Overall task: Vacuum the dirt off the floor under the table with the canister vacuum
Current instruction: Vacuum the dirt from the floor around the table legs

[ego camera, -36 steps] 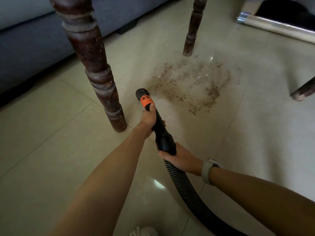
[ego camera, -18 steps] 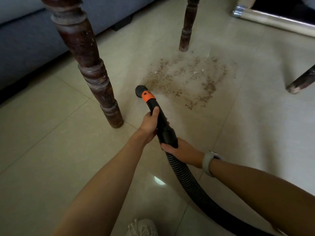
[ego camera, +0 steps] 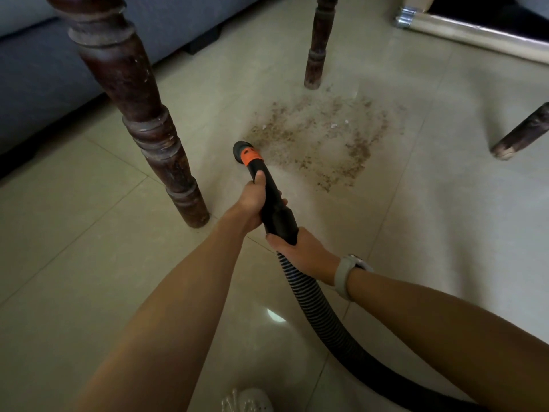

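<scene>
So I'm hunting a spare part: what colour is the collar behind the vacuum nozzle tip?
Orange collar on a black nozzle, clearest in the head view.

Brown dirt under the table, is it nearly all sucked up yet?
Not yet. Done: nothing looks cleaned so far. In hand: the left hand and right hand grip the black vacuum wand with the orange collar, its tip at the near-left edge of the brown dirt patch. Left: almost the whole patch.
</scene>
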The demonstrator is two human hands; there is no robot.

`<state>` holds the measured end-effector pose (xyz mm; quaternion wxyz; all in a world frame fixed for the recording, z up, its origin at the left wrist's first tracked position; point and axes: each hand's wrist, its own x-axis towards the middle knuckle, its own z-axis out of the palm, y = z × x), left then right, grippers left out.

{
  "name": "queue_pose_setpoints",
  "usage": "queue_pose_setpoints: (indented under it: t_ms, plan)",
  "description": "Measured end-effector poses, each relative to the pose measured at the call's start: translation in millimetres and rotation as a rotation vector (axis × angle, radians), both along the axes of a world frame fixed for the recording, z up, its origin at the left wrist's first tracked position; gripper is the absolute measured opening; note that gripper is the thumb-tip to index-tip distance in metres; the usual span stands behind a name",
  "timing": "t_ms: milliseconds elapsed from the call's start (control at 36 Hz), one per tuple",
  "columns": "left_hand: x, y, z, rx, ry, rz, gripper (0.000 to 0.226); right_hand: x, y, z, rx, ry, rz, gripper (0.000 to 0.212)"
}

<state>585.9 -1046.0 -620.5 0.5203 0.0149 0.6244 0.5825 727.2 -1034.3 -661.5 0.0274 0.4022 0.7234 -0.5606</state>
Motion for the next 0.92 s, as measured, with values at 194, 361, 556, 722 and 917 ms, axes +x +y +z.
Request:
queue_pose_setpoints:
  t_ms: [194,361,556,722,917]
  plan:
    - [33.7,-18.1,-7.5,0.037,-0.025,-0.073,0.035,36.2,-17.2,-9.4,-0.051,0.003,0.003,0.056]
    - [53.2,-27.7,-15.1,0.057,-0.034,-0.056,0.034,57.9,-23.9,-8.9,-0.026,-0.036,0.029,0.054]
    - [36.4,-12.7,-6.7,0.029,-0.047,0.02,0.041,34.3,-4.6,-4.0,0.039,-0.023,0.055,0.054]
    - [8.1,9.2,5.7,-0.003,-0.028,0.091,0.055,-3.2,19.0,8.5,0.073,-0.008,0.09,0.042]
    - [2.6,5.1,-1.5,-0.028,0.068,0.045,0.044,-9.9,7.1,1.1,0.068,-0.047,0.067,0.054]
